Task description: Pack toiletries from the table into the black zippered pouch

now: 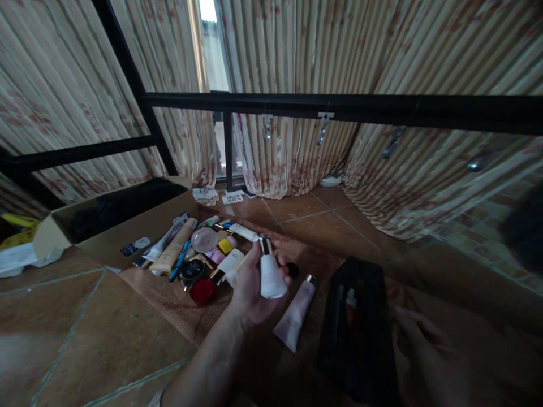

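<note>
Left hand [249, 295] palm up, curled in a grip — right hand [424, 342] lower, in deep shadow.

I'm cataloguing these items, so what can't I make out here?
All in the head view:
White tapered bottle with silver cap: any lettering, too small and blurred.
Dark black rectangular container: much of its inside, lost in shadow.
Right hand: its grip, dim and blurred.

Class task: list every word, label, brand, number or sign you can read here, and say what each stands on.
No text is clear enough to quote.
Blue-and-white label on the cardboard box: too blurred.
White card on the floor: dark print, too small.
Round black container: faint marks, too small.
White bottle in the left hand: nothing legible.
</note>
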A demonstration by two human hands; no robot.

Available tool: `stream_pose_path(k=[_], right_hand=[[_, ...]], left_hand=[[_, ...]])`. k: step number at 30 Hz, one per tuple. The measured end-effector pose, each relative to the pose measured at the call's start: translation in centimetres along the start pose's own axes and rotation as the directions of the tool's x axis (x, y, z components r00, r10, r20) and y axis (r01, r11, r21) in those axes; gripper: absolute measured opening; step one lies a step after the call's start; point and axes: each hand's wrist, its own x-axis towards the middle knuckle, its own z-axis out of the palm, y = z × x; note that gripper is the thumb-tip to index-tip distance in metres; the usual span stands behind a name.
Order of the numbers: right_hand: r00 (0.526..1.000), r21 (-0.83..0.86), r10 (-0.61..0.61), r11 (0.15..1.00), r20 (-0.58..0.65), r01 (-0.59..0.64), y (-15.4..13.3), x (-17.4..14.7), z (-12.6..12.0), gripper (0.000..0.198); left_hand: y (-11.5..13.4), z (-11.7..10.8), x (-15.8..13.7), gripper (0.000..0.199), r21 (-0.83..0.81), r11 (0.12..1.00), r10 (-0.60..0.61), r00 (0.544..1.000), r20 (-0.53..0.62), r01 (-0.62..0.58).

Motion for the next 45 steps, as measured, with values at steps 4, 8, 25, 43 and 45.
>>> stream_pose_path(k=[4,8,25,43,45], right_hand=[[0.998,0.016,0.056,0.998,-0.014,-0.056,0.4,0.0,0.3,0.043],[0.999,0.057,0.028,0.998,0.022,-0.029,0.6,-0.1,0.8,0.042],[0.996,0.030,0.080,0.996,0.035,-0.081,0.7,-0.1,0.7,0.036],[0.999,0.113,0.042,0.993,-0.004,-0.042,1.2,0.1,1.0,0.036],[0.999,0.110,0.032,0.993,0.006,-0.032,1.2,0.0,1.0,0.037]], left_hand=[[-2.6,-0.4,-0.9,0.044,0.068,0.973,-0.228,0.958,0.175,0.220],[-3.0,-0.8,-0.5,0.042,0.115,0.976,-0.208,0.944,0.255,0.183],[-4.7,-2.0,1.3,0.034,0.169,0.957,-0.253,0.964,0.082,0.236],[-5.1,-2.0,1.7,0.027,0.144,0.965,-0.222,0.975,0.018,0.217],[-5.1,-2.1,1.7,0.028,0.148,0.962,-0.235,0.972,0.023,0.229]])
